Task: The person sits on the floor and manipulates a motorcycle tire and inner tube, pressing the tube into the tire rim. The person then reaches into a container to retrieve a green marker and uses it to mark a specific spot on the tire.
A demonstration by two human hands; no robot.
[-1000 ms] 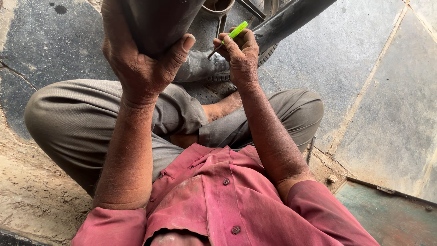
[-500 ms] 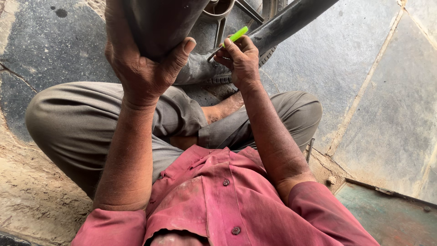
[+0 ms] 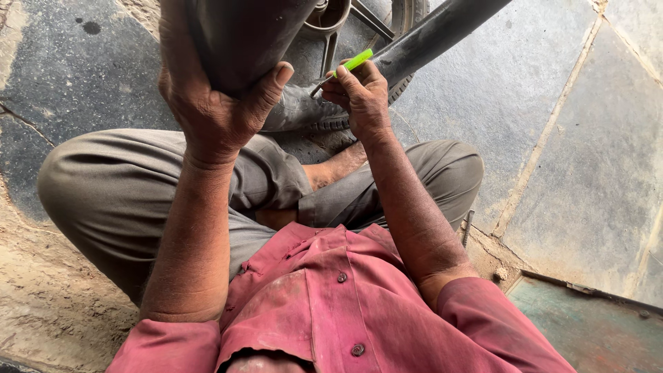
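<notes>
The person sits cross-legged on a stone floor (image 3: pixel 573 152) of large grey slabs with pale, gritty joints; to the person's left the ground turns to bare packed dirt (image 3: pixel 41 290), and a greenish metal plate (image 3: pixel 594 324) lies at the lower right corner. A dark rubber tube (image 3: pixel 242 34), smooth and dusty, rises out of the top of the view in front of the chest, and a second dark stretch of rubber (image 3: pixel 442 31) runs diagonally above the right knee, with a metal wheel rim (image 3: pixel 331 21) partly seen behind. The left hand (image 3: pixel 207 103) wraps around the tube, thumb pressed against its side and fingers curled behind it. The right hand (image 3: pixel 362 93) is closed in a pinch on a small tool with a bright green handle (image 3: pixel 356 62), its thin metal tip pointing toward the tube just beside the left thumb.
</notes>
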